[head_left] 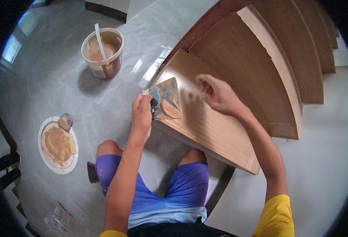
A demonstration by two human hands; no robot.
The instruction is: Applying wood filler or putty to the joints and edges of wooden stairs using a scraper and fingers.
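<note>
— Grey marble-look tile floor [51,83] fills the left of the head view, glossy, with window light reflected in it. What stands on it?

— A white plastic bucket [103,53] of tan putty, well apart from the person, its handle lying across the open top. Nearer, to the person's left, a round white lid [58,145] smeared with the same paste, a small putty knife [65,120] resting at its upper edge and a yellowish scraper [70,145] lying on the paste.

— And the woodwork?

— Brown wooden stair treads [261,59] fan upward to the right. The lowest step [209,126] has a paler wood-grain top and lies right in front of the knees.

— The hands?

— The left hand [141,116] has its grip pinched on the lower corner of a flat metal scraper plate [165,98], which carries a dab of tan putty and is held over the left end of that lowest step. The right hand [217,94] is over the tread just beside the plate, blurred; fingers look curled, but I cannot tell whether they pinch anything.

— Anything else?

— A crumpled clear wrapper [59,216] on the floor at lower left.
</note>
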